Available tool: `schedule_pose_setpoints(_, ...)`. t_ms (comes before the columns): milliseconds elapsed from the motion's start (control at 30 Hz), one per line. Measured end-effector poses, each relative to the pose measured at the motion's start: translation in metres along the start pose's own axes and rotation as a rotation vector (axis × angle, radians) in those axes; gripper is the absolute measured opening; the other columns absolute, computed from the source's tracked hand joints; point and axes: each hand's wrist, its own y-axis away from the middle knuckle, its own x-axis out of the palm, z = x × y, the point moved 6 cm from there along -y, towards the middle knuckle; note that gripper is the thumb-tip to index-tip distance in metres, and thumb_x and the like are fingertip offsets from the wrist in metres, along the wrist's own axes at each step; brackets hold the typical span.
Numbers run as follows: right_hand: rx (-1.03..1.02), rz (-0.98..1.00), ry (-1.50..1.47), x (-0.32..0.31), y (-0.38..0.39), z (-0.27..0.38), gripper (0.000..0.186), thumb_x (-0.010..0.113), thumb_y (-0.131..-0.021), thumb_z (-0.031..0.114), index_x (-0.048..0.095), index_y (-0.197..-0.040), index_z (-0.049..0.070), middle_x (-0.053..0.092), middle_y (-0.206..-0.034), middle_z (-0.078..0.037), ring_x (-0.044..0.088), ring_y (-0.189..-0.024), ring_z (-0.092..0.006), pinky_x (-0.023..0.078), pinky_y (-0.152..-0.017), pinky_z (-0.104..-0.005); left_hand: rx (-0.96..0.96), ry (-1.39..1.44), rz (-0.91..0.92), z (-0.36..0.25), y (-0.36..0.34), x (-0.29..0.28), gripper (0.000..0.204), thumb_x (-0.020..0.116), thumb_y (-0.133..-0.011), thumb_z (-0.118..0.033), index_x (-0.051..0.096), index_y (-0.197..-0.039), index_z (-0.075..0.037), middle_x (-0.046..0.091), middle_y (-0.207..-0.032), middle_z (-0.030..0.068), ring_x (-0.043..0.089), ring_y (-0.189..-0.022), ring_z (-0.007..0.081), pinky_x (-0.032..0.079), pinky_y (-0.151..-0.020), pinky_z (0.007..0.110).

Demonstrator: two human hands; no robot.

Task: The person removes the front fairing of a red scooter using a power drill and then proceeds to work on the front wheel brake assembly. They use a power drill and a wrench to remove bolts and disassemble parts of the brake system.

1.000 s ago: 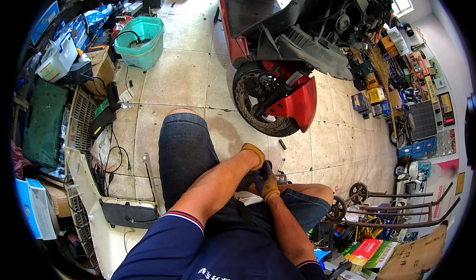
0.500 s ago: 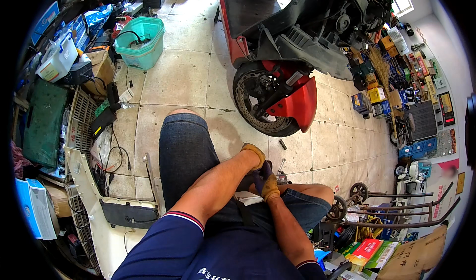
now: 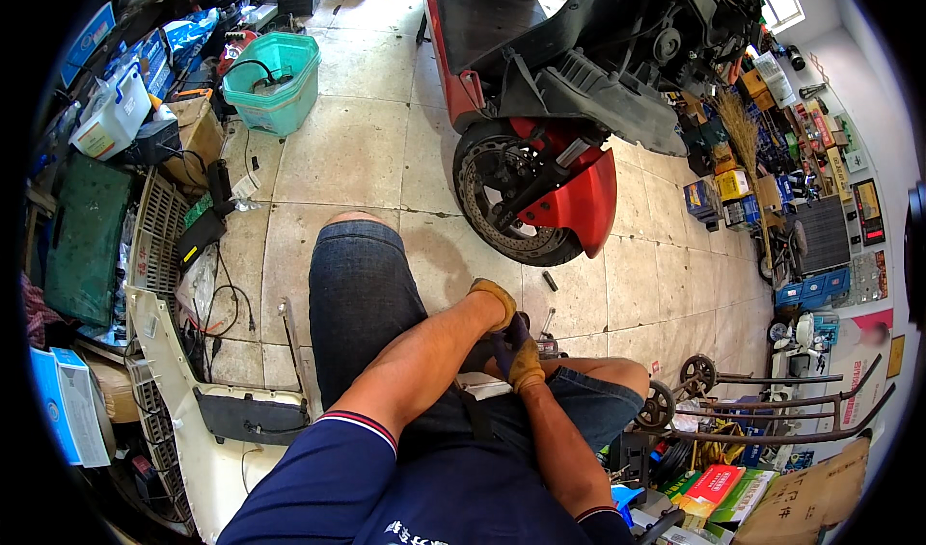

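My left hand [image 3: 494, 302], in a yellow and dark work glove, and my right hand [image 3: 521, 357], gloved the same way, meet low between my bent legs. Their fingers are curled together; whatever they hold is hidden. A pale flat object [image 3: 482, 385] lies just below them. On the tiles ahead of my hands are a short dark cylinder [image 3: 549, 281] and a metal tool [image 3: 547, 322]. Beyond these stands a red and black scooter [image 3: 571, 209] with its front wheel [image 3: 482, 203] and brake disc showing and loose dark panelling above.
A teal plastic tub [image 3: 275, 106] sits back left beside cluttered boxes [image 3: 188, 140]. A cream body panel [image 3: 164, 352] and cables lie at left. At right are a rusty hand trolley [image 3: 743, 415], cardboard [image 3: 805, 487], a straw broom [image 3: 738, 140] and piled parts along the wall.
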Motion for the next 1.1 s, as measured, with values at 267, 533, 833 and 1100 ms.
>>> schedule_pose_setpoints(267, 0.011, -0.001, -0.018, 0.002, -0.001, -0.009, 0.044, 0.060, -0.096, 0.021, 0.051, -0.135, 0.003, 0.064, -0.122, -0.017, 0.063, -0.111, -0.0262, 0.049, -0.093, -0.0352, 0.013, -0.016, -0.015, 0.002, -0.002, 0.003, 0.036, 0.068, -0.081, -0.021, 0.074, -0.116, -0.015, 0.070, -0.121, 0.0083, 0.067, -0.111, 0.0256, 0.054, -0.087, 0.043)
schedule_pose_setpoints(533, -0.057, -0.004, -0.080, 0.003, -0.002, -0.011, 0.046, 0.060, -0.095, 0.023, 0.050, -0.135, 0.003, 0.063, -0.124, -0.018, 0.062, -0.114, -0.0294, 0.048, -0.095, -0.0363, 0.012, 0.005, -0.023, 0.000, 0.000, 0.002, 0.037, 0.069, -0.079, -0.019, 0.074, -0.115, -0.015, 0.070, -0.121, 0.0091, 0.067, -0.112, 0.0256, 0.054, -0.088, 0.043)
schedule_pose_setpoints(833, -0.015, 0.013, -0.046, 0.002, -0.001, -0.007, 0.045, 0.060, -0.096, 0.019, 0.049, -0.136, 0.002, 0.062, -0.127, -0.017, 0.060, -0.117, -0.0273, 0.047, -0.097, -0.0345, -0.006, 0.003, 0.019, 0.002, -0.002, 0.004, 0.038, 0.069, -0.078, -0.018, 0.074, -0.115, -0.015, 0.071, -0.120, 0.0090, 0.068, -0.110, 0.0256, 0.055, -0.086, 0.043)
schedule_pose_setpoints(1100, -0.026, 0.018, -0.048, 0.001, 0.000, 0.004, 0.045, 0.060, -0.095, 0.016, 0.049, -0.136, 0.002, 0.062, -0.127, -0.017, 0.060, -0.117, -0.0278, 0.047, -0.098, -0.0350, -0.018, 0.009, -0.015, 0.004, -0.008, 0.009, 0.038, 0.071, -0.077, -0.020, 0.075, -0.114, -0.016, 0.071, -0.119, 0.0079, 0.068, -0.109, 0.0249, 0.055, -0.086, 0.042)
